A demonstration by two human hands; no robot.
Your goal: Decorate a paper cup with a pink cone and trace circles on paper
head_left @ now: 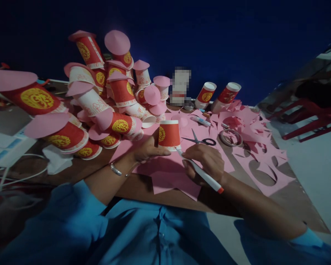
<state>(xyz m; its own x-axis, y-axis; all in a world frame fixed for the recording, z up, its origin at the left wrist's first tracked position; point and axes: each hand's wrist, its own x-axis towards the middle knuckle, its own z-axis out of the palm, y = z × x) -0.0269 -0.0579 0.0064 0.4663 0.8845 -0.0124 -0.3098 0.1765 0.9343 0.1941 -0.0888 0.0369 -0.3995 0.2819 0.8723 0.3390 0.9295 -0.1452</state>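
A red paper cup (169, 133) with a gold emblem and white edges stands at the middle, over pink paper sheets (165, 176). My left hand (149, 149) grips it from the left, thumb along its lower edge. In my right hand (205, 162) is a white marker (205, 176) with a red end; its tip is at the cup's lower white edge. Black scissors (198, 140) lie open just behind my right hand. To their right is a roll of tape (231, 137), and another marker (200, 121) lies behind them.
Many red and white cups with pink cone tops (123, 92) are piled at the left. Two stacks of cups (206, 95) stand behind. Pink scraps (248, 121) cover the table's right side. A white cable (24, 178) lies at the left; a red stool (306, 117) stands beyond.
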